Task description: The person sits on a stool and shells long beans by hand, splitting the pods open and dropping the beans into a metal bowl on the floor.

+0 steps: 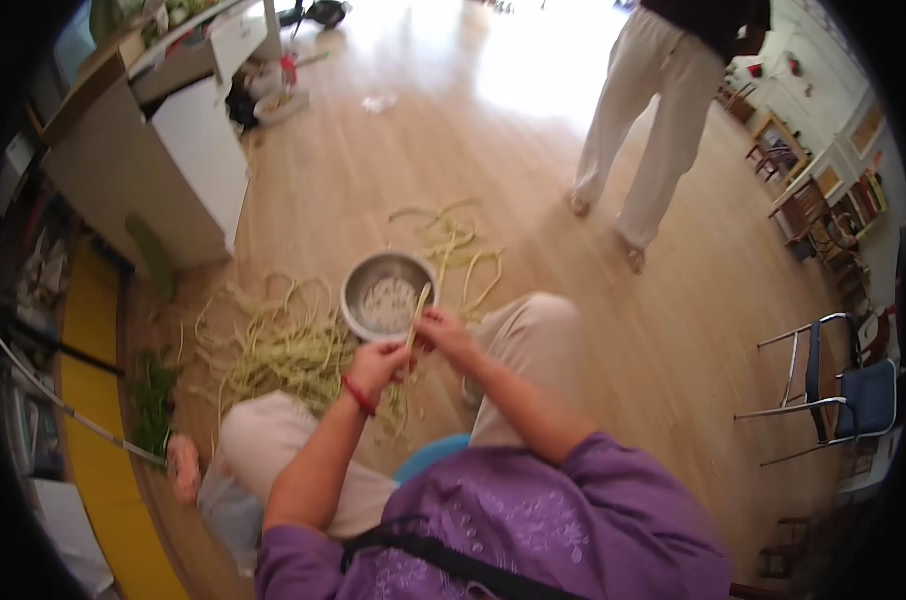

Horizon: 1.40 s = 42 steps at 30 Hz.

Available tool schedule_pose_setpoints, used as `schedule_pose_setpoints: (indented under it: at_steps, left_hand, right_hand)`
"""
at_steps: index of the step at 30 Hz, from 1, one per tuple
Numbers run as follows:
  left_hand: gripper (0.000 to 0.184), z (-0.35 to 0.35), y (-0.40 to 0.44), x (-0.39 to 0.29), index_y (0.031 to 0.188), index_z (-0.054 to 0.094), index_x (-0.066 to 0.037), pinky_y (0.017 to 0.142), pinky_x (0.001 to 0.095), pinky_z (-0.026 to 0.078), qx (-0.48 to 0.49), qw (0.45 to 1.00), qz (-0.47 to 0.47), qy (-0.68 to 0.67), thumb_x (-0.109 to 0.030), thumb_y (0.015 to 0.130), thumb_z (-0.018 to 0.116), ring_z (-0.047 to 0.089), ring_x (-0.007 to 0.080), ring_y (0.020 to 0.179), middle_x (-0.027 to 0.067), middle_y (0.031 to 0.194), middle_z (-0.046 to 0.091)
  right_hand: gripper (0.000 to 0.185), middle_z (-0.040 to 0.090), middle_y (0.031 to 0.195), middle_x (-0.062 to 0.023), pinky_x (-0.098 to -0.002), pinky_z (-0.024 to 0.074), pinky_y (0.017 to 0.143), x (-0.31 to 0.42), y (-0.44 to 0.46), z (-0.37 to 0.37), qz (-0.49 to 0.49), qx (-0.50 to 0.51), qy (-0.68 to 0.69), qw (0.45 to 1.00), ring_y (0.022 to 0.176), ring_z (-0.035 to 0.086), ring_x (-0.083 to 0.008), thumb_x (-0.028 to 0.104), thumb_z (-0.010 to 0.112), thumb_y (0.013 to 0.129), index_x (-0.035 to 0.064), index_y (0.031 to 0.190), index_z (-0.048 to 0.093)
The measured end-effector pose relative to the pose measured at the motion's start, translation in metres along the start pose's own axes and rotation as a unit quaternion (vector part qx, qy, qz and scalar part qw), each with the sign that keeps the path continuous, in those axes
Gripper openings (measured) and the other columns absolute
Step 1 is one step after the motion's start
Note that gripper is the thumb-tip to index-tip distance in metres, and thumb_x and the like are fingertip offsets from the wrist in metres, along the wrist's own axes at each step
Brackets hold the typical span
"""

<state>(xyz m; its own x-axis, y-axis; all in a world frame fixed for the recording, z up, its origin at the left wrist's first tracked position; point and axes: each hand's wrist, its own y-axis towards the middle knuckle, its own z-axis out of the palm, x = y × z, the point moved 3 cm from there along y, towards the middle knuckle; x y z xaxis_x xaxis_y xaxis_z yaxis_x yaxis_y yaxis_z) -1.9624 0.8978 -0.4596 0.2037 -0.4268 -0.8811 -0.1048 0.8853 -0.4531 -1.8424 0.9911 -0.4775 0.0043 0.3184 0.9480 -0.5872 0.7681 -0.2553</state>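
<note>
My left hand (380, 366), with a red band at the wrist, pinches the lower end of a pale green long bean pod (421, 302). My right hand (447, 336) has its fingers closed on the same pod a little higher up. The pod points up and away over the near right side of a round metal bowl (351, 318). Inside the bowl lie small pale pieces (388, 298), apparently shelled beans. A tangled heap of long bean pods (288, 350) spreads over the floor to the left of the bowl. More loose pods (458, 243) lie beyond it on the right.
A person in light trousers (645, 110) stands ahead on the right. White cabinets (148, 165) are at the left, with a large green gourd-like vegetable (151, 255) by them. Chairs (863, 400) line the right side. A plastic bag (233, 510) sits near my left leg.
</note>
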Motion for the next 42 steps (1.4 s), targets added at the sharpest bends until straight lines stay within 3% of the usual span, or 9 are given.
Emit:
schedule_pose_setpoints:
  at_steps: [9, 14, 19, 20, 23, 27, 33, 37, 42]
  left_hand:
    - [0.012, -0.012, 0.0, 0.027, 0.074, 0.06, -0.007, 0.053, 0.0202, 0.04, -0.017, 1.0, -0.007, 0.001, -0.018, 0.079, 0.062, 0.057, 0.0078, 0.06, 0.0018, 0.069, 0.063]
    - [0.034, -0.018, 0.004, 0.033, 0.109, 0.052, -0.004, 0.058, 0.02, 0.042, -0.026, 0.999, 0.023, 0.016, -0.016, 0.079, 0.063, 0.054, 0.0052, 0.074, -0.0004, 0.089, 0.061]
    - [0.021, -0.062, 0.0, 0.004, 0.099, 0.056, -0.005, 0.061, 0.023, 0.044, -0.072, 0.997, 0.021, -0.033, -0.017, 0.081, 0.059, 0.058, 0.0102, 0.074, 0.0036, 0.085, 0.063]
    - [0.019, -0.072, -0.003, -0.004, 0.098, 0.057, -0.005, 0.062, 0.0233, 0.045, -0.086, 0.994, 0.035, -0.054, -0.017, 0.083, 0.058, 0.058, 0.0108, 0.074, 0.0046, 0.085, 0.063]
    - [0.016, -0.099, -0.018, -0.024, 0.096, 0.058, -0.004, 0.062, 0.0245, 0.048, -0.12, 0.984, 0.082, -0.105, -0.016, 0.086, 0.053, 0.06, 0.0133, 0.074, 0.007, 0.085, 0.063]
    - [0.016, -0.133, -0.038, -0.04, 0.095, 0.058, -0.003, 0.062, 0.0258, 0.049, -0.164, 0.964, 0.118, -0.175, -0.015, 0.087, 0.051, 0.061, 0.0153, 0.074, 0.0084, 0.086, 0.063]
    - [0.011, -0.166, -0.051, -0.03, 0.091, 0.057, -0.004, 0.061, 0.0266, 0.048, -0.236, 0.915, 0.134, -0.299, -0.012, 0.086, 0.051, 0.059, 0.0148, 0.07, 0.0079, 0.08, 0.062]
    - [0.01, -0.183, -0.064, -0.018, 0.089, 0.056, -0.004, 0.059, 0.0271, 0.047, -0.323, 0.858, 0.168, -0.362, -0.012, 0.086, 0.051, 0.057, 0.0144, 0.067, 0.0066, 0.077, 0.06]
    - [0.011, -0.196, -0.071, -0.007, 0.09, 0.054, -0.002, 0.06, 0.0266, 0.045, -0.386, 0.827, 0.159, -0.376, -0.012, 0.087, 0.051, 0.054, 0.0139, 0.062, 0.0064, 0.073, 0.058]
  right_hand:
    - [0.017, 0.055, 0.072, -0.0002, -0.0196, 0.0428, 0.053, 0.006, -0.002, 0.009, 0.035, 0.08, -0.052, 0.995, 0.06, 0.052, -0.0065, 0.021, 0.054, 0.085, 0.005, 0.091, 0.055]
    - [0.018, 0.056, 0.073, -0.0001, -0.0205, 0.0449, 0.049, 0.021, 0.014, -0.005, 0.059, 0.062, -0.127, 0.988, 0.058, 0.055, -0.0071, 0.019, 0.055, 0.084, 0.0056, 0.096, 0.055]
    - [0.013, 0.056, 0.067, -0.0034, -0.0213, 0.0464, 0.052, 0.061, 0.064, -0.056, -0.026, -0.008, -0.225, 0.974, 0.057, 0.057, -0.0094, 0.013, 0.051, 0.085, 0.0034, 0.091, 0.056]
    - [0.014, 0.056, 0.067, -0.0034, -0.0208, 0.0453, 0.052, 0.074, 0.072, -0.062, -0.054, -0.032, -0.294, 0.954, 0.057, 0.055, -0.0086, 0.014, 0.05, 0.086, 0.0027, 0.091, 0.056]
    - [0.022, 0.061, 0.068, -0.0103, -0.0331, 0.0455, 0.064, 0.086, 0.106, -0.098, -0.153, -0.06, -0.485, 0.859, 0.065, 0.061, -0.0211, 0.022, 0.046, 0.083, 0.0067, 0.094, 0.056]
    - [0.021, 0.059, 0.088, -0.0169, -0.0415, 0.0427, 0.073, 0.085, 0.121, -0.096, -0.195, -0.06, -0.677, 0.708, 0.087, 0.056, -0.0336, 0.02, 0.042, 0.084, 0.0076, 0.094, 0.057]
    - [0.022, 0.058, 0.099, -0.0175, -0.0409, 0.043, 0.078, -0.039, 0.176, -0.118, 0.043, 0.129, -0.81, 0.571, 0.092, 0.056, -0.0316, 0.012, 0.046, 0.08, 0.0057, 0.097, 0.058]
    - [0.024, 0.06, 0.097, -0.0174, -0.0409, 0.0465, 0.078, -0.145, 0.192, -0.046, 0.038, 0.33, -0.754, 0.566, 0.091, 0.057, -0.0336, 0.009, 0.043, 0.078, 0.002, 0.092, 0.061]
    - [0.024, 0.058, 0.098, -0.0163, -0.0394, 0.0456, 0.08, -0.244, 0.183, 0.068, -0.037, 0.376, -0.695, 0.612, 0.093, 0.056, -0.0315, 0.01, 0.043, 0.077, 0.0047, 0.092, 0.062]
